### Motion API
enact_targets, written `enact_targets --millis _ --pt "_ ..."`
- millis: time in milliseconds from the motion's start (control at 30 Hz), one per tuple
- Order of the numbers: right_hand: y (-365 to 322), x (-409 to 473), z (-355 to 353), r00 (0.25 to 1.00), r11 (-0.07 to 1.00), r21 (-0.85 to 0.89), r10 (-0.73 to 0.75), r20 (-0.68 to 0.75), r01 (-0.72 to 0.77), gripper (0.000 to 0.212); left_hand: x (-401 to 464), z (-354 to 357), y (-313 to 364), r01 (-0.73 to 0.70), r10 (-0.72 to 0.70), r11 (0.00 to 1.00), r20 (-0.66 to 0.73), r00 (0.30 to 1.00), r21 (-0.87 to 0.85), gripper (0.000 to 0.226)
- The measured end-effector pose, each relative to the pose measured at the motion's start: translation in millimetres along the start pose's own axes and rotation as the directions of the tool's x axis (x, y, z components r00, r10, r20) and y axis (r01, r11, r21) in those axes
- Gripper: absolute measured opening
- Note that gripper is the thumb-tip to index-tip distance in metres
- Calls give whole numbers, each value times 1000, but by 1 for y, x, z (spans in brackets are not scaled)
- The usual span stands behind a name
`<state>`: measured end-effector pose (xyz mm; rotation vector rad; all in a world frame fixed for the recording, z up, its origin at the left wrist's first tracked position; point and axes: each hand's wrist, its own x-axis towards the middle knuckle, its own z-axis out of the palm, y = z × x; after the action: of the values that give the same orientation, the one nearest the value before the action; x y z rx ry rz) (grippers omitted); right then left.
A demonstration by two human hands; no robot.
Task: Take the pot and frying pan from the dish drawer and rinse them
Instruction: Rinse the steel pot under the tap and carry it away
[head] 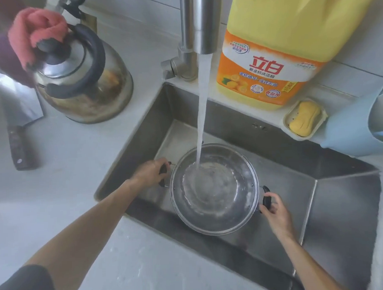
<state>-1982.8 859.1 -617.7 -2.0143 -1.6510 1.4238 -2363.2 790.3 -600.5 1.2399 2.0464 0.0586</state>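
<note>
A round steel pot [214,215] sits low in the steel sink [340,204], held by its two black side handles. My left hand [149,174] grips the left handle and my right hand [275,213] grips the right one. Water pours from the steel faucet [200,23] in a thick stream [203,109] into the pot, and the pot's bottom is covered with swirling water. No frying pan is in view.
A steel kettle [84,83] with a pink cloth [36,37] on it stands on the counter left of the sink. A cleaver [20,137] lies at far left. A yellow detergent jug [280,48], a soap bar in a dish [304,119] and a blue container [355,128] line the back right.
</note>
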Motion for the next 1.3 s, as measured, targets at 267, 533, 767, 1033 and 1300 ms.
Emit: enact_targets --millis 267,533,767,1033,1300 --pt "-7 8 -3 999 999 -39 2 39 -1 43 5 -41 27 -16 16 1000 7 1000 -12 31" --pt "-11 8 -8 998 995 -97 -21 67 27 45 8 -158 91 -478 94 808 -725 682 -345 25" --pt "-12 16 -7 996 995 -89 -36 86 44 45 28 -143 78 -511 -117 651 -739 663 -561 17" --pt "-10 17 -4 997 994 -92 -49 62 55 44 46 -130 93 -523 -91 568 -681 727 -635 26" --pt "-24 17 -8 995 990 -133 -35 91 47 42 9 -64 50 -312 24 857 -572 820 -411 22"
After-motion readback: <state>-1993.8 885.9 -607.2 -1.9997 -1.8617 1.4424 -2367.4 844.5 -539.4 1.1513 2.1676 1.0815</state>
